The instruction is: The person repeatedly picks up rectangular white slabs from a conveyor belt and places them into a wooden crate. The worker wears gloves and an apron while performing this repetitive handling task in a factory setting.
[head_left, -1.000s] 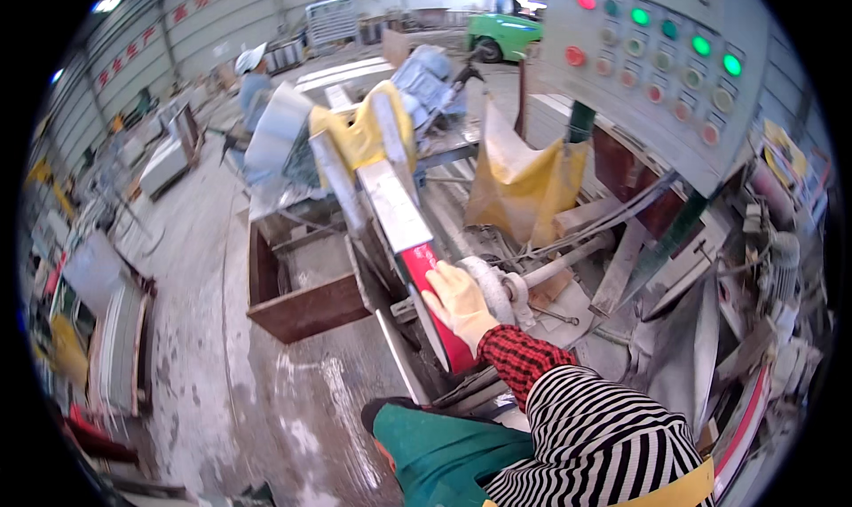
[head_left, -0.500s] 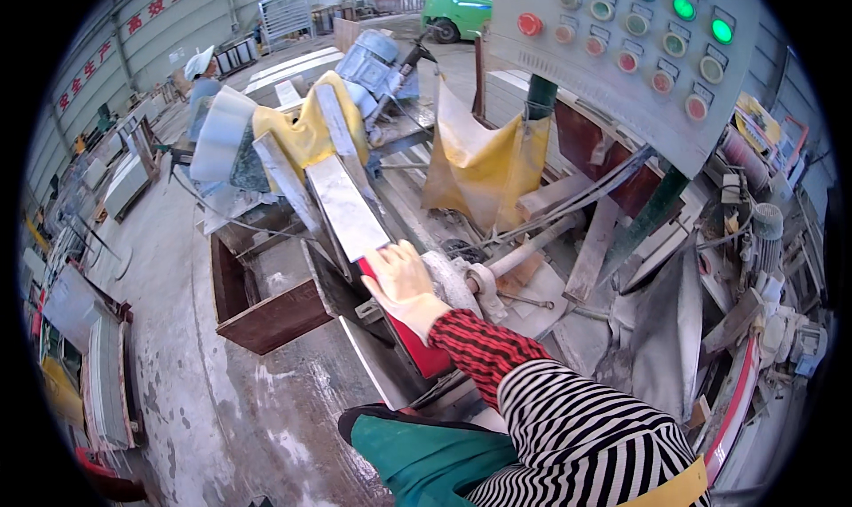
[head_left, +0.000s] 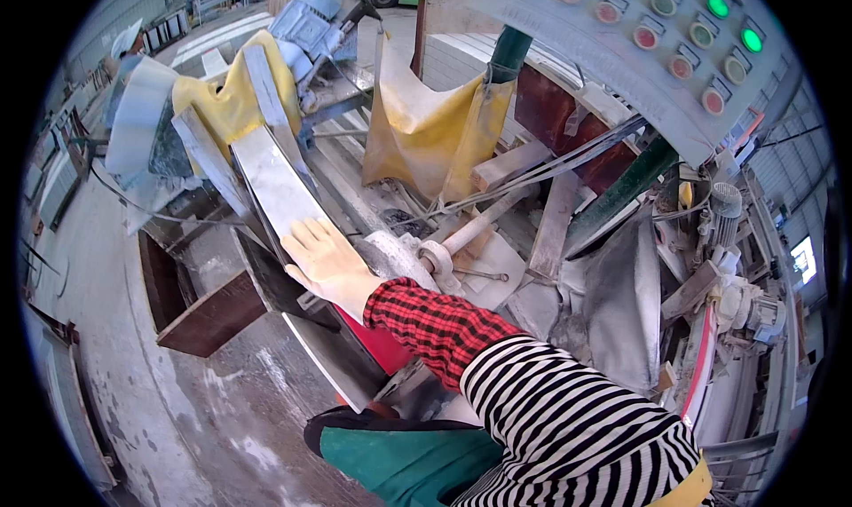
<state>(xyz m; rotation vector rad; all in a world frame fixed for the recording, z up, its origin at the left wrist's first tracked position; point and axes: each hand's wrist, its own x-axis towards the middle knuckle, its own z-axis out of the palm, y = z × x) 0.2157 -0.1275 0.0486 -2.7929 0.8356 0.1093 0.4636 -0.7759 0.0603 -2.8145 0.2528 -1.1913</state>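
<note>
A long pale stone strip (head_left: pixel 271 177) lies in a narrow channel, its far end running under a yellow flap (head_left: pixel 226 107). My right hand (head_left: pixel 324 263), in a light glove, rests flat on the strip's near part, fingers stretched out toward the far end. The strip's near end is hidden beneath the hand. A red surface (head_left: pixel 377 340) shows in the channel on the near side, below my wrist. Along the channel's left side stands a pale-edged board (head_left: pixel 324 365). My left hand is out of view.
A grey control panel (head_left: pixel 621 45) with lit green buttons hangs at the upper right. Left of the channel stands an open brown box (head_left: pixel 213 316). A shaft (head_left: pixel 484 218), wooden blocks and a yellow sheet (head_left: pixel 435 121) lie to the right. A blue motor (head_left: pixel 306 19) sits beyond.
The view has shifted to the right. My right hand has slid from the strip's near end up onto its face, and its fingers lie flatter.
</note>
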